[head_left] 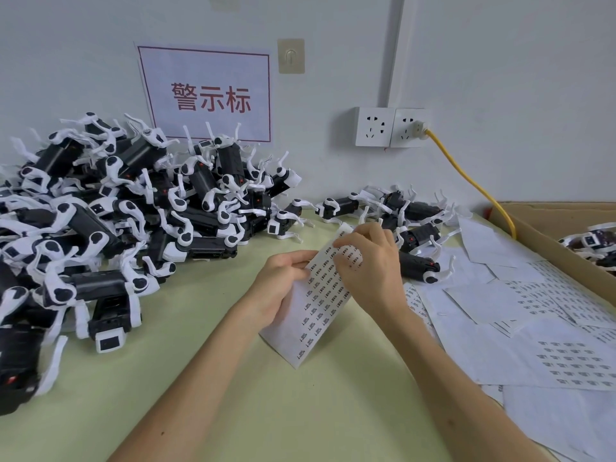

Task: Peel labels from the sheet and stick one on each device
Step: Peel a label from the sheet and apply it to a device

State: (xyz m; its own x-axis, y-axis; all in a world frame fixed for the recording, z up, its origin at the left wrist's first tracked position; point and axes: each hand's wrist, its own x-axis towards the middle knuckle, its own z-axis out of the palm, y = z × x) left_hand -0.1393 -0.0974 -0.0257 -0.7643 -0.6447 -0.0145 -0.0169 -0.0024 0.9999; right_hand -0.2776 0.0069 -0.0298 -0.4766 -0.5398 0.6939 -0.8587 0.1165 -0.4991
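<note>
White paper label sheet [320, 305], printed with rows of small dark labels: held off the table at centre, tilted, lower corner toward the person, upper end toward the wall.

Left hand [283, 281]: grips the label sheet's left edge, fingers and thumb clamped on the paper.

Right hand [370, 261]: on the sheet's upper part, fingertips [340, 253] drawn together in a pinch on the paper; whether a label is lifted under them cannot be told.

Black-bodied devices with white plastic legs, heaped pile [116, 211]: on the table's left side against the wall, well left of the sheet.

Smaller group [413, 225] of the same devices: lying loose just behind and to the right of the right hand.

Pale green tabletop [233, 378]: bears the pile and the smaller group.

Loose white sheets [493, 305], some with label rows, some blank: spread overlapping along the tabletop's right side.

Brown cardboard box [546, 228]: at the right edge, with boxed devices [593, 243] inside.

White double wall socket [391, 126]: yellow cable [466, 176] plugged into its right half, running down toward the box.

White wall sign [210, 95] with red characters and red border: above the pile.

Beige adhesive hook [291, 56]: on the wall, just upper right of the sign.
</note>
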